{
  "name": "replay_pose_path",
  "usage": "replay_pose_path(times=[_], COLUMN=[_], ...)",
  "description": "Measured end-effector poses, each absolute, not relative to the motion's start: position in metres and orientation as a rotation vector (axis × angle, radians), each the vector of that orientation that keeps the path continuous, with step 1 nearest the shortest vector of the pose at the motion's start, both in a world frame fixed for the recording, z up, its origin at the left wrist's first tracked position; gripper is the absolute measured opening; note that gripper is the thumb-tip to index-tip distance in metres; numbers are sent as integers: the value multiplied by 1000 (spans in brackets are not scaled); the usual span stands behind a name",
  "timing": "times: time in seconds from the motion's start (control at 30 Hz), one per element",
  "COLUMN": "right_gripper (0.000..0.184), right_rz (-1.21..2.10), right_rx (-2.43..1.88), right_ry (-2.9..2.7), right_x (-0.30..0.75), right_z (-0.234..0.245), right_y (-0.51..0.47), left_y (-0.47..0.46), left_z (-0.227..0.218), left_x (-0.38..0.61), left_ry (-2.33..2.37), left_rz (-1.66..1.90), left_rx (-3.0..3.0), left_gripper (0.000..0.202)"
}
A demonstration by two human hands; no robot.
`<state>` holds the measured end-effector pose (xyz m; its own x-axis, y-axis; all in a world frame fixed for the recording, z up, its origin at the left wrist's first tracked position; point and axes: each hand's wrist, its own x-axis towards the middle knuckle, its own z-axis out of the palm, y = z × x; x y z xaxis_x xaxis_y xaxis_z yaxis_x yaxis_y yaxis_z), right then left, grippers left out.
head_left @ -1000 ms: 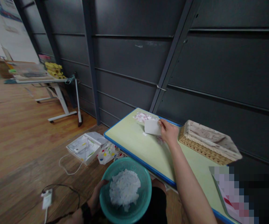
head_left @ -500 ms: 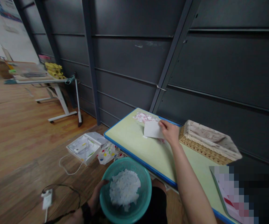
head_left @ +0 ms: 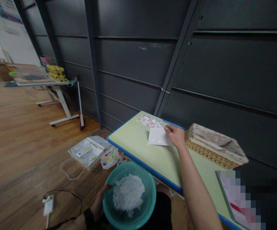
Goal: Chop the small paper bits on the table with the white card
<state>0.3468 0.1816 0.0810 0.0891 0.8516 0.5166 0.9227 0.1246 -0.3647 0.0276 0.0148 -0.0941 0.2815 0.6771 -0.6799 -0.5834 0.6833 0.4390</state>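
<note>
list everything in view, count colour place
wall: 1, dark grey, background
table: 1, pale yellow, centre right
card: 1, white, over table
paper scraps: many, white-pink, table's far end
woven basket: 1, tan, table's right
pixelated item: 1, mixed, lower right
basin: 1, teal, bottom centre
shredded pile: 1, whitish, in basin
box: 1, white, left of table
spotted bag: 1, white, beside box
power strip: 1, white, lower left
rear table: 1, white-legged, left background
stack: 1, yellow, on rear table
pole: 1, white, by rear table
left hand: 1, bare, on basin
right hand: 1, bare, gripping card
</note>
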Motion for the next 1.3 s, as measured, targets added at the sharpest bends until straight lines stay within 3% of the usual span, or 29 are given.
replay_pose_path(times=[0.33,0.5,0.7,1.1,1.3], right_gripper=[31,36,34,37,34], right_rz=[370,261,183,196,354], right_rx=[-1373,-1512,-1582,-1557,-1507], right_ry=[-1783,-1572,-1643,-1665,-1783], right_x=[332,355,361,361,354], right_z=[75,73,67,65,74], right_y=[183,189,193,195,186], left_y=[26,30,28,27,28], left_z=[-65,-54,-39,-23,-16], left_x=[29,22,21,21,21], left_ry=[857,880,883,939,967], left_rz=[835,838,848,840,838], left_rx=[198,300,316,339,353], left_gripper=[58,48,16,14,13])
